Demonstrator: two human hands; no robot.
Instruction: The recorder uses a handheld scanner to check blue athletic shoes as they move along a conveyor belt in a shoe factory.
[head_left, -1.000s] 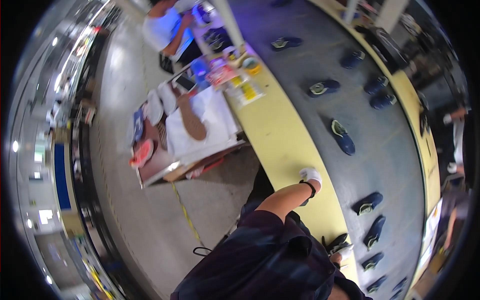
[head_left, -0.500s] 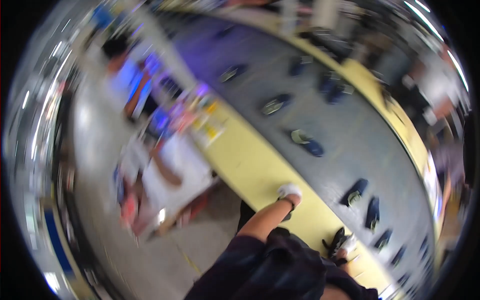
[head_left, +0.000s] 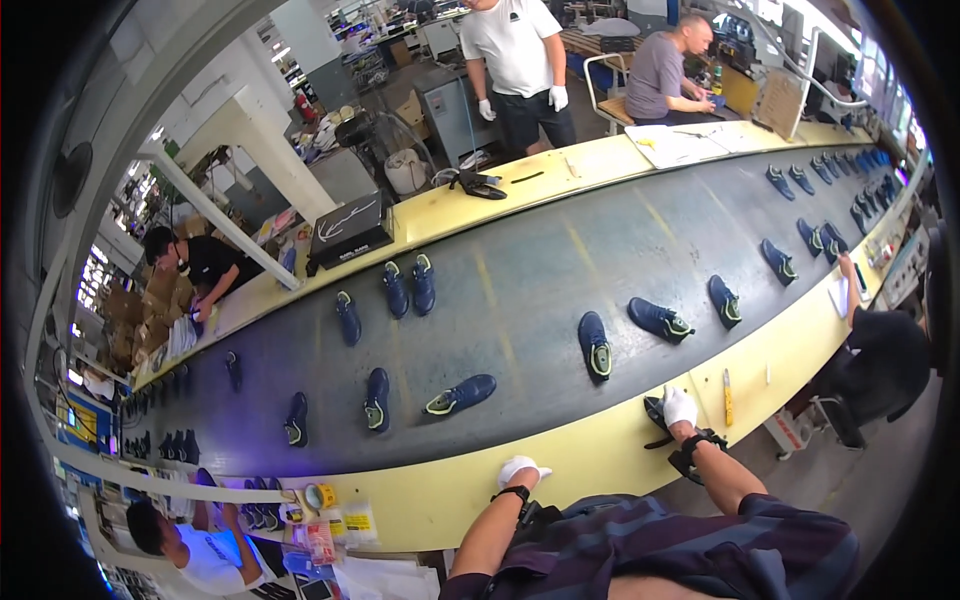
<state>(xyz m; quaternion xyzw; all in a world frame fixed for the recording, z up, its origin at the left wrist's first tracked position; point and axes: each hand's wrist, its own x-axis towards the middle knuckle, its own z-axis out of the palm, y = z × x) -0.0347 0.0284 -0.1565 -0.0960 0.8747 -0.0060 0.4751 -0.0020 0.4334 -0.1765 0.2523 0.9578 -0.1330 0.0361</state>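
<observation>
My left hand (head_left: 520,470), in a white glove, rests on the yellow ledge (head_left: 590,450) at the near side of a dark belt. Its thumb sticks out to the right, and nothing shows in the hand. Further right, my white-gloved right hand (head_left: 680,407) is closed over the edge of a black item with strap-like ends (head_left: 656,412), whose kind I cannot make out. It lies on the ledge, partly covered by that hand. A yellow-handled cutter knife (head_left: 728,400) lies just right of my right hand. Beyond the ledge, a navy shoe (head_left: 595,348) with pale green lining stands on the belt.
Navy shoes, several of them, are spread along the grey belt (head_left: 540,290). Across it, the far ledge holds a black shoebox (head_left: 350,230) and a black strapped item (head_left: 480,184). Co-workers stand or sit along both sides. Tape and packets (head_left: 320,495) lie at near left.
The view has swung round and sharpened, so the belt now runs across the picture. My left hand stays on the ledge, and my right hand stays at the black item.
</observation>
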